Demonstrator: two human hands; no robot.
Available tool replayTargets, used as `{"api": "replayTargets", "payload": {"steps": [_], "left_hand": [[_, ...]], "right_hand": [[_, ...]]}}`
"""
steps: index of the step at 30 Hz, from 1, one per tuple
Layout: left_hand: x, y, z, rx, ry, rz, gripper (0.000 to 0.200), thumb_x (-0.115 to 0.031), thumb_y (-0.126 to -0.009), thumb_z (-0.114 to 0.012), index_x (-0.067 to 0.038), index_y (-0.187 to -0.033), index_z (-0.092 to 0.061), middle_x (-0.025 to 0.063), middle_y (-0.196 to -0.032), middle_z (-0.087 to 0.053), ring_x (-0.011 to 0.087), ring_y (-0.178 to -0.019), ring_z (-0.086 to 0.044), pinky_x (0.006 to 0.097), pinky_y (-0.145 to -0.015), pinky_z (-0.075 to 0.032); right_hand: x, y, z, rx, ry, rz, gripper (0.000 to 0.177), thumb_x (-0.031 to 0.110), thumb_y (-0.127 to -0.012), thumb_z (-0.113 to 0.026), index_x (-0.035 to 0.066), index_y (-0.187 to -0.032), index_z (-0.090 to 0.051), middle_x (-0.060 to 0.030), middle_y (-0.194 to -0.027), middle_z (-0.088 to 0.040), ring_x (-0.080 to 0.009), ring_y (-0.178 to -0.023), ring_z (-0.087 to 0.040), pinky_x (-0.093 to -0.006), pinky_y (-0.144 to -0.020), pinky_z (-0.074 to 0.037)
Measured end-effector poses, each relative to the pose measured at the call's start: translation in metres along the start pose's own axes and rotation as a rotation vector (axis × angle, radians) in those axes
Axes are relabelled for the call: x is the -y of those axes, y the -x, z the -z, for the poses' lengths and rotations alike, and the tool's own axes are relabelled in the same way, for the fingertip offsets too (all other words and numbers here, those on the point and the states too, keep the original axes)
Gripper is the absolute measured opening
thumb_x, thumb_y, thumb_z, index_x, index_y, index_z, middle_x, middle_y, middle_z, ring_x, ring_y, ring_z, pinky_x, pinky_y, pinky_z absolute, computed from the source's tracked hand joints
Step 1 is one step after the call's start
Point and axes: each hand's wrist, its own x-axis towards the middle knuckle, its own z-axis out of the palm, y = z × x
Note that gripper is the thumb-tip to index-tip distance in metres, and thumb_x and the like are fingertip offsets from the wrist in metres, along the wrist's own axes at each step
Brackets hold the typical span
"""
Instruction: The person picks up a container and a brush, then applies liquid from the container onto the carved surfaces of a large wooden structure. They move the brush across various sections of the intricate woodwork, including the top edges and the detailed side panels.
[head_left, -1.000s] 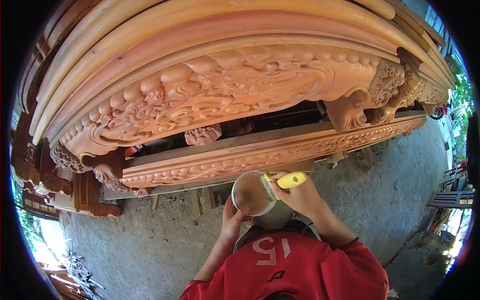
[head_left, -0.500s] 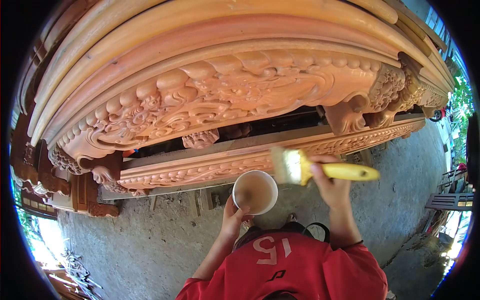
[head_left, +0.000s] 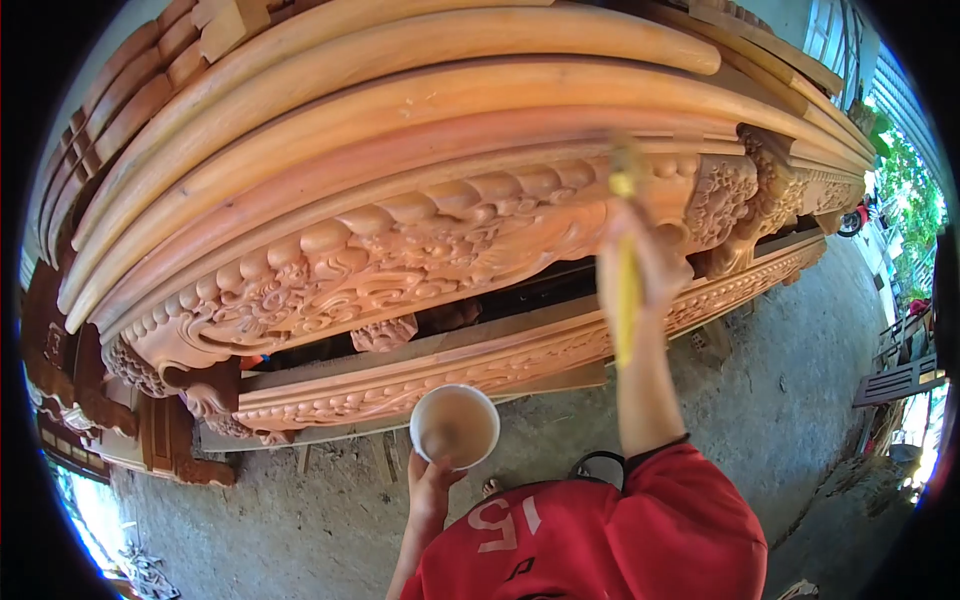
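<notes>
My left hand (head_left: pixel 432 482) grips a white tub (head_left: pixel 417 420) by its near side, low in front of my body. Brownish, cloudy liquid (head_left: pixel 462 428) partly fills the tub. Up at the carved wood, my right hand (head_left: pixel 645 265) is closed around the yellow handle of a paintbrush (head_left: pixel 626 290). Its bristle end is smeared by motion and overlaps the moulding just above the carved apron (head_left: pixel 400 235). The apron has scrolls and a row of rounded beads along its top. Darker, wet-looking wood shows left of the bristles.
Long curved wooden rails (head_left: pixel 400 70) lie above the apron. A second carved beam (head_left: pixel 480 370) runs lower, nearer to me. Dark carved furniture parts (head_left: pixel 160 420) stand at the left. Concrete floor (head_left: pixel 280 530) stretches underneath, with a slatted wooden piece (head_left: pixel 893 383) at the right.
My right hand has carried the paintbrush from beside the tub up to the moulding, turning it from level to upright. The tub sits a little lower and further left in view.
</notes>
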Motion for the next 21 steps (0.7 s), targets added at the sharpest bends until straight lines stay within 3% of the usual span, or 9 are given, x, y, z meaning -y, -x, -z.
{"api": "replayTargets", "payload": {"steps": [1,4,7,10,12,14,18,20,21], "left_hand": [[0.0,0.003,0.002,-0.047,0.039,0.007,0.049,-0.018,-0.075,-0.053,-0.008,-0.12,-0.036,0.0054,-0.106,-0.052,0.015,-0.087,-0.056,0.0263,-0.062,-0.049],[-0.002,0.007,0.007,-0.039,0.078,-0.002,0.049,-0.018,-0.074,-0.053,-0.009,-0.119,-0.037,0.0046,-0.104,-0.053,0.0141,-0.085,-0.056,0.0267,-0.062,-0.049],[-0.003,0.009,0.01,-0.079,0.087,-0.036,0.05,-0.018,-0.073,-0.054,-0.009,-0.12,-0.037,0.0047,-0.104,-0.053,0.0145,-0.084,-0.057,0.0253,-0.06,-0.05],[0.001,0.009,0.014,-0.142,0.112,-0.013,0.051,-0.017,-0.073,-0.053,-0.008,-0.12,-0.036,0.0057,-0.105,-0.051,0.015,-0.084,-0.057,0.0253,-0.058,-0.05],[-0.001,0.005,0.018,-0.096,0.106,-0.045,0.052,-0.016,-0.073,-0.053,-0.008,-0.121,-0.035,0.0067,-0.107,-0.05,0.0163,-0.084,-0.057,0.0266,-0.058,-0.051],[-0.01,0.003,0.014,-0.118,0.08,-0.08,0.052,-0.015,-0.073,-0.054,-0.007,-0.12,-0.035,0.0074,-0.106,-0.051,0.0173,-0.084,-0.058,0.0277,-0.058,-0.052],[-0.021,-0.003,0.011,-0.133,0.134,-0.148,0.051,-0.015,-0.073,-0.054,-0.006,-0.12,-0.036,0.0086,-0.104,-0.052,0.018,-0.082,-0.059,0.0274,-0.056,-0.053],[-0.024,-0.004,0.015,-0.18,0.134,-0.18,0.047,-0.017,-0.073,-0.051,-0.006,-0.117,-0.039,0.0088,-0.104,-0.052,0.0196,-0.081,-0.058,0.0285,-0.053,-0.052],[-0.02,-0.008,0.024,-0.178,0.167,-0.193,0.047,-0.016,-0.072,-0.05,-0.005,-0.117,-0.039,0.0093,-0.104,-0.052,0.0205,-0.083,-0.058,0.028,-0.054,-0.052]], "right_hand": [[-0.002,0.003,-0.014,0.061,-0.163,0.465,0.027,0.009,-0.073,-0.064,0.002,-0.099,-0.059,-0.0072,-0.071,-0.06,-0.0089,-0.05,-0.054,-0.0154,-0.042,-0.042],[0.05,0.011,-0.024,0.196,0.149,0.631,0.019,0.005,-0.073,-0.062,0.003,-0.092,-0.061,-0.0107,-0.08,-0.063,-0.0112,-0.06,-0.06,-0.0232,-0.05,-0.048],[0.056,0.005,-0.035,0.156,0.102,0.724,0.016,0.007,-0.076,-0.059,0.003,-0.092,-0.061,-0.0107,-0.082,-0.063,-0.0125,-0.063,-0.06,-0.0251,-0.052,-0.049],[0.062,-0.009,-0.02,0.474,-0.703,-0.05,0.022,0.016,-0.081,-0.058,0.0,-0.097,-0.059,-0.0113,-0.085,-0.062,-0.0107,-0.065,-0.057,-0.0224,-0.054,-0.046],[0.05,-0.027,-0.016,0.371,-0.635,0.026,0.02,0.016,-0.083,-0.056,0.002,-0.096,-0.06,-0.0095,-0.084,-0.061,-0.0131,-0.065,-0.056,-0.0232,-0.059,-0.047],[0.041,-0.043,-0.007,0.336,-0.335,-0.199,0.022,0.018,-0.081,-0.058,0.001,-0.095,-0.06,-0.0101,-0.085,-0.06,-0.013,-0.072,-0.055,-0.0233,-0.062,-0.046],[0.001,-0.076,0.039,0.142,-0.173,-0.218,0.024,0.022,-0.078,-0.062,0.005,-0.095,-0.061,-0.01,-0.095,-0.059,-0.0149,-0.083,-0.055,-0.0276,-0.076,-0.043],[-0.008,-0.098,0.067,0.07,-0.11,-0.366,0.023,0.022,-0.079,-0.061,0.006,-0.095,-0.062,-0.0075,-0.094,-0.06,-0.0117,-0.074,-0.056,-0.0245,-0.067,-0.046],[-0.019,-0.107,0.078,-0.017,-0.05,-0.208,0.022,0.021,-0.079,-0.061,0.005,-0.093,-0.062,-0.0057,-0.089,-0.061,-0.0102,-0.069,-0.055,-0.023,-0.062,-0.046]]}}
